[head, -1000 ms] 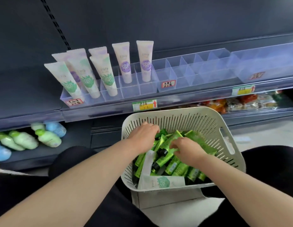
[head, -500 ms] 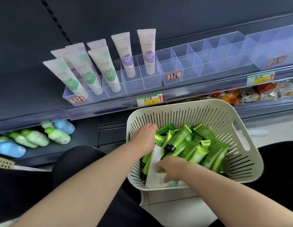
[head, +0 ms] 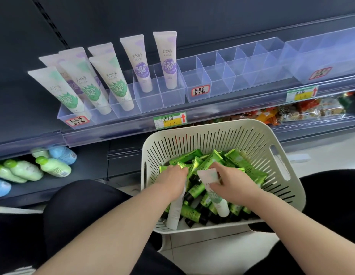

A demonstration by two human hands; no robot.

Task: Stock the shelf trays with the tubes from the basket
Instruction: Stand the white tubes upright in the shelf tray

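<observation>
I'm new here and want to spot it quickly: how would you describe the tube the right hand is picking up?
Find the cream slotted basket below the shelf, full of small green tubes. The right hand grips a white tube there. Unlike its glossy green neighbours, it is pale, larger and white-capped.

Your cream slotted plastic basket point(head: 252, 143) holds a loose heap of small glossy green tubes with black caps point(head: 194, 214), lying crisscross. Two white tubes lie among them: one with a green label point(head: 217, 197), one plainer point(head: 175, 213) near the front rim. Above, clear plastic shelf trays point(head: 222, 84) carry upright white tubes point(head: 165, 58) at the left.
</observation>
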